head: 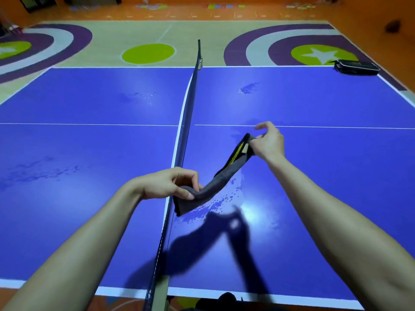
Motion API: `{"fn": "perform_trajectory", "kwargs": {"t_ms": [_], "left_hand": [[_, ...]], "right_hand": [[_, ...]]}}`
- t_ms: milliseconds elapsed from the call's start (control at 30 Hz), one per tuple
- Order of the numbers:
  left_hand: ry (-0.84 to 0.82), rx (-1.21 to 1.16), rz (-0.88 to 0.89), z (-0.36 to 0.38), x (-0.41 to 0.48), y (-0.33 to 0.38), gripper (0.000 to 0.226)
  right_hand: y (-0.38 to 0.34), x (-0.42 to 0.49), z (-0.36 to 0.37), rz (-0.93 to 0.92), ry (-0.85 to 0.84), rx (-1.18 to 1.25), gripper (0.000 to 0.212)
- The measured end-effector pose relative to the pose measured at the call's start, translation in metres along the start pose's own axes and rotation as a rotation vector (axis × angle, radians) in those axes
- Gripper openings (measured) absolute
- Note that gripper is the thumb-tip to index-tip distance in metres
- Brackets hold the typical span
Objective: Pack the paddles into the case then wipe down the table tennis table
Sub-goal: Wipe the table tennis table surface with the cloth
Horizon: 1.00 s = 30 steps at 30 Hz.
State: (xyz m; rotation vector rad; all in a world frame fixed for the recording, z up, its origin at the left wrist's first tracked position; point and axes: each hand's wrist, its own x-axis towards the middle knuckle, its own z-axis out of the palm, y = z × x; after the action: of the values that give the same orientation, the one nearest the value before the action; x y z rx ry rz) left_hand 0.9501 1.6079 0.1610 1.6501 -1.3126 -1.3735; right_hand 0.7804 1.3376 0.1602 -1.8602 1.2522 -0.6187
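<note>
Wiping step: both hands, left (170,184) and right (267,142), pinch the grey cloth (221,179) folded; next, press it onto the wet worktop (89,153).

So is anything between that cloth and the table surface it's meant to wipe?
Nothing visible. The left hand and right hand hold the cloth over the wet right half of the table. Only the net, just left, bars the other half.

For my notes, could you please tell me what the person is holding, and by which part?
A grey cloth: the left hand grips its near end, the right hand pinches its far end.
</note>
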Motion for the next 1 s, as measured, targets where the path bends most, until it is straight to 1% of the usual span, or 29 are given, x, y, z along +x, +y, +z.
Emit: {"fn": "perform_trajectory", "kwargs": {"t_ms": [67, 133, 233, 267, 300, 400, 433, 467, 533, 567, 633, 667, 700, 733, 767, 800, 833, 900, 933, 967, 1000], "left_hand": [[0.045, -0.033, 0.043, -0.004, 0.0, 0.004, 0.014], [0.041, -0.055, 0.085, -0.001, 0.006, 0.013, 0.017], [-0.069, -0.019, 0.076, 0.008, 0.02, 0.022, 0.015], [-0.058, 0.018, 0.057, 0.01, 0.024, 0.021, 0.013], [0.006, 0.07, 0.053, 0.01, 0.029, 0.019, 0.013], [0.351, 0.254, 0.131, 0.008, 0.041, 0.004, 0.023], [0.427, 0.297, 0.158, 0.007, 0.044, 0.0, 0.024], [0.463, 0.331, 0.178, 0.006, 0.045, -0.002, 0.024], [0.476, 0.357, 0.177, 0.006, 0.046, -0.002, 0.026], [0.497, 0.348, 0.173, 0.005, 0.046, -0.001, 0.027], [0.581, 0.313, 0.17, 0.002, 0.046, 0.0, 0.026], [0.617, 0.303, 0.174, -0.001, 0.046, -0.001, 0.025], [0.637, 0.299, 0.178, -0.004, 0.046, -0.002, 0.025], [0.642, 0.294, 0.176, -0.006, 0.046, -0.003, 0.025], [0.634, 0.284, 0.159, -0.008, 0.046, -0.004, 0.024], [0.619, 0.274, 0.134, -0.009, 0.047, -0.006, 0.024], [0.609, 0.274, 0.113, -0.01, 0.047, -0.009, 0.023], [0.628, 0.293, 0.101, -0.013, 0.05, -0.016, 0.023], [0.648, 0.296, 0.099, -0.016, 0.053, -0.022, 0.024], [0.659, 0.294, 0.099, -0.019, 0.056, -0.026, 0.024], [0.666, 0.291, 0.101, -0.024, 0.06, -0.031, 0.023]], "right_hand": [[0.009, 0.006, -0.001, 0.112, -0.028, -0.036, 0.025], [0.01, 0.002, 0.006, 0.148, -0.097, -0.087, 0.015], [0.003, -0.009, 0.021, 0.092, -0.187, -0.108, 0.012], [0.002, -0.01, 0.027, 0.058, -0.222, -0.117, 0.014], [0.001, -0.012, 0.031, 0.024, -0.265, -0.122, 0.019], [-0.005, -0.019, 0.038, -0.118, -0.413, -0.133, 0.024], [-0.009, -0.023, 0.038, -0.161, -0.457, -0.136, 0.024], [-0.013, -0.027, 0.039, -0.188, -0.497, -0.12, 0.024], [-0.02, -0.033, 0.038, -0.238, -0.565, -0.066, 0.025], [-0.021, -0.037, 0.037, -0.271, -0.577, -0.044, 0.025], [-0.012, -0.044, 0.036, -0.303, -0.536, 0.028, 0.024], [-0.004, -0.047, 0.035, -0.298, -0.52, 0.046, 0.029], [0.007, -0.051, 0.036, -0.286, -0.545, 0.005, 0.042], [0.017, -0.055, 0.038, -0.267, -0.612, -0.085, 0.057], [0.027, -0.059, 0.041, -0.249, -0.691, -0.185, 0.068], [0.036, -0.059, 0.046, -0.245, -0.74, -0.258, 0.071], [0.042, -0.058, 0.051, -0.251, -0.75, -0.287, 0.071], [0.045, -0.054, 0.056, -0.257, -0.732, -0.276, 0.069], [0.045, -0.052, 0.059, -0.264, -0.722, -0.287, 0.063], [0.045, -0.048, 0.063, -0.279, -0.699, -0.323, 0.048], [0.045, -0.044, 0.065, -0.302, -0.658, -0.363, 0.029]]}}
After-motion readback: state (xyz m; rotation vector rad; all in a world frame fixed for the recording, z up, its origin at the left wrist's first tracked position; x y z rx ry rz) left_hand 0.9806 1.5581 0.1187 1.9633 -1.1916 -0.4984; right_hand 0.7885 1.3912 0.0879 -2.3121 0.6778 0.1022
